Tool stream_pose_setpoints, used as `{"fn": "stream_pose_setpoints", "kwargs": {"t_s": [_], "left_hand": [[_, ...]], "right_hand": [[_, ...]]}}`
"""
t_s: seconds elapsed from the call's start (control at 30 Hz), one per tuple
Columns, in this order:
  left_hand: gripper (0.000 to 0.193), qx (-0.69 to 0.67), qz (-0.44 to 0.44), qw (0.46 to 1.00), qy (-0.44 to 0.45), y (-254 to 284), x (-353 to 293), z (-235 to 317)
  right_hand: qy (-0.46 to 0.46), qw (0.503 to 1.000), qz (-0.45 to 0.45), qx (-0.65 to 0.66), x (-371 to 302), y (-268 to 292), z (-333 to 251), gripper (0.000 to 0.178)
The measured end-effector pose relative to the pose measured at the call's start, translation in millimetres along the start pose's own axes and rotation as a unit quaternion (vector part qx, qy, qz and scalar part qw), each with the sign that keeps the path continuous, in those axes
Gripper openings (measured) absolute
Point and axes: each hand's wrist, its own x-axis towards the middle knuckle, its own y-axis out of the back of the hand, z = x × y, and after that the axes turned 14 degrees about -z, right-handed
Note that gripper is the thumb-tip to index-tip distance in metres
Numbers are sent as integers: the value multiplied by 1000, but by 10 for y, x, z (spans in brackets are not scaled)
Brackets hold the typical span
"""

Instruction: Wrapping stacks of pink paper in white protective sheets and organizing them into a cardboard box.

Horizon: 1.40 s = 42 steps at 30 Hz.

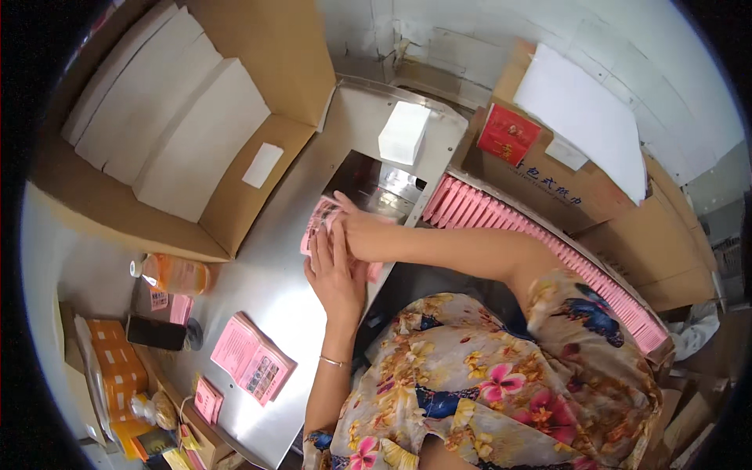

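Observation:
Both my hands are together over the steel table, on a pink printed packet (pixel 316 217). My left hand (pixel 335 274) lies across it from the near side, with fingers close together and bent over its face. My right hand (pixel 365 233) reaches in from the right and grips the packet's far side, its fingers partly hidden behind the left. More pink wrapping (pixel 376 270) shows below the right wrist. Just beyond the hands is a dark shiny plate (pixel 364 176) set in the tabletop. A stack of pink printed wrappers (pixel 252 358) lies left of my left forearm.
A white tissue stack (pixel 404 131) stands at the table's far end. The open carton (pixel 294 59) at left holds white tissue stacks. Packed pink packets (pixel 540 254) fill a long box at right. A bottle of orange liquid (pixel 174 274) and a phone (pixel 157 333) lie at left.

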Motion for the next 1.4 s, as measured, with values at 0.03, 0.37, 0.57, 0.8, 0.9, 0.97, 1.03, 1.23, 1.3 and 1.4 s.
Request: {"fn": "stream_pose_setpoints", "kwargs": {"t_s": [0.03,0.37,0.57,0.8,0.9,0.97,1.03,1.23,1.3,1.4], "left_hand": [[79,34,1,999,12,50,25,47],[58,3,100,982,161,965,-1430,-1019],[15,90,33,974,207,1040,-1826,-1326],[3,-15,91,996,-11,475,-620,-491],[3,-61,19,994,-89,155,-229,-172],[4,-46,-15,996,-68,62,-177,-87],[5,-34,-50,997,-52,58,-171,-62],[25,-57,-19,997,-55,233,-518,-264],[31,-38,-23,998,-42,217,-581,-288],[42,9,-45,999,-21,209,-636,-293]], "right_hand": [[6,999,-28,-30,85,-32,8,21],[-130,982,-1,137,-560,-88,676,14],[-186,955,-99,208,-868,436,689,17],[-233,945,196,119,-1130,384,1235,37],[-253,943,174,131,-1134,251,1304,37],[-265,935,177,153,-1109,271,1292,25],[-260,936,188,146,-1076,286,1267,24],[-244,941,212,94,-1009,291,1208,22],[-280,936,176,120,-992,311,1193,24],[-285,938,178,90,-977,375,1166,28]]}}
